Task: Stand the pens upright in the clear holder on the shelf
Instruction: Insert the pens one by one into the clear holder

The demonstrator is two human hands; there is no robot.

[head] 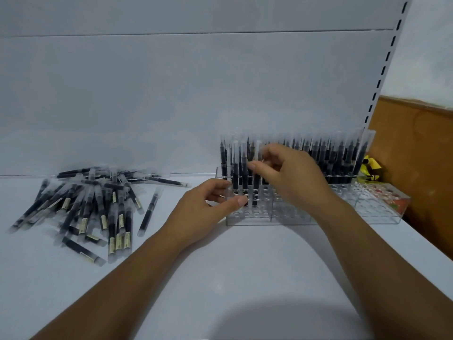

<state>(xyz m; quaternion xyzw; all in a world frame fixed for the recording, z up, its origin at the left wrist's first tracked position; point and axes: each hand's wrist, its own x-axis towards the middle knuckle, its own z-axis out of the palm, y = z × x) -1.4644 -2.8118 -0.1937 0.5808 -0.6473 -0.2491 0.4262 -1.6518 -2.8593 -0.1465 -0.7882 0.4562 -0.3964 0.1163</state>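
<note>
A clear acrylic holder with rows of round holes stands on the white shelf at centre right. Several black pens with clear caps stand upright in its back rows. My right hand pinches one upright pen by its cap in a row nearer the front at the left. My left hand grips the holder's left end between thumb and fingers. A loose pile of pens lies flat on the shelf at the left.
The shelf's white back panel rises behind, with a slotted upright at the right. A yellow and black object lies behind the holder's right end. A brown wooden surface borders the shelf's right side.
</note>
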